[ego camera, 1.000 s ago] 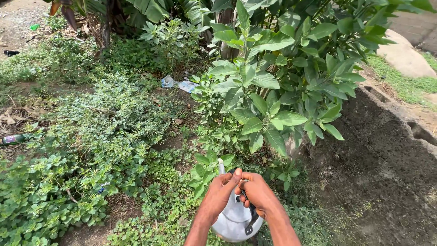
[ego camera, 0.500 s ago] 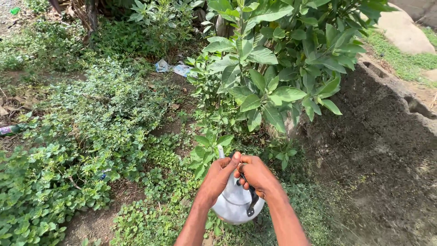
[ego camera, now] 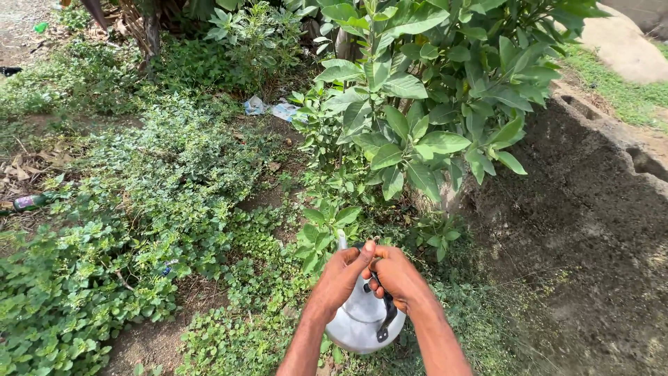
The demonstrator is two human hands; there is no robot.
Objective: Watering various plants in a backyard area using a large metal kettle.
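Silvery metal kettle (ego camera: 358, 320), rounded body, with a black handle (ego camera: 387, 317) and a short pale spout (ego camera: 342, 240) pointing away from the wearer; it hung low in the middle of the head view, above the ground plants and held clear of the soil. Left hand (ego camera: 342, 275) was closed at the top of the kettle, thumb pressed against the fingers of the other hand. Right hand (ego camera: 398, 275) was likewise curled shut on the handle's upper part, the two hands touching each other over the lid area; the lid itself was hidden beneath them. Both forearms entered from the bottom edge. Just beyond the spout stood a small leafy seedling (ego camera: 327, 226) with broad green leaves. Behind it rose a large shrub (ego camera: 431, 90) with big glossy leaves, filling the upper centre and right. To the left spread a dense mat of low groundcover (ego camera: 132, 230), broken by patches of bare brown earth. To the right lay a slope of dark bare soil (ego camera: 577, 230), edged above by a rough concrete kerb (ego camera: 626, 143) and a strip of grass. Near the shrub's base, well apart from the kettle, lay crumpled pale litter (ego camera: 268, 108). At the far left edge a discarded bottle (ego camera: 29, 202) rested among dry leaves. Sunlight fell strongly across the foliage.
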